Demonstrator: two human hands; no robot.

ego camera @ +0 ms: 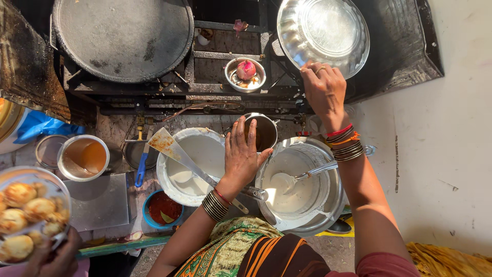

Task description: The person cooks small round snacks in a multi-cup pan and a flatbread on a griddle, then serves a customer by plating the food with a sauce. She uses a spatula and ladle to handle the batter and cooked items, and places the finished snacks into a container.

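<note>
While right hand [324, 91] grips shiny steel bowl [323, 35], left hand [241, 154] hovers flat.

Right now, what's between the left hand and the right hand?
In the head view, a small steel cup by the left hand, then bare stove frame up to the right hand on the steel bowl.

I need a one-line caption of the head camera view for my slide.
At a street stove, the right hand grips a steel plate while the left hand rests between two batter pots.
</note>
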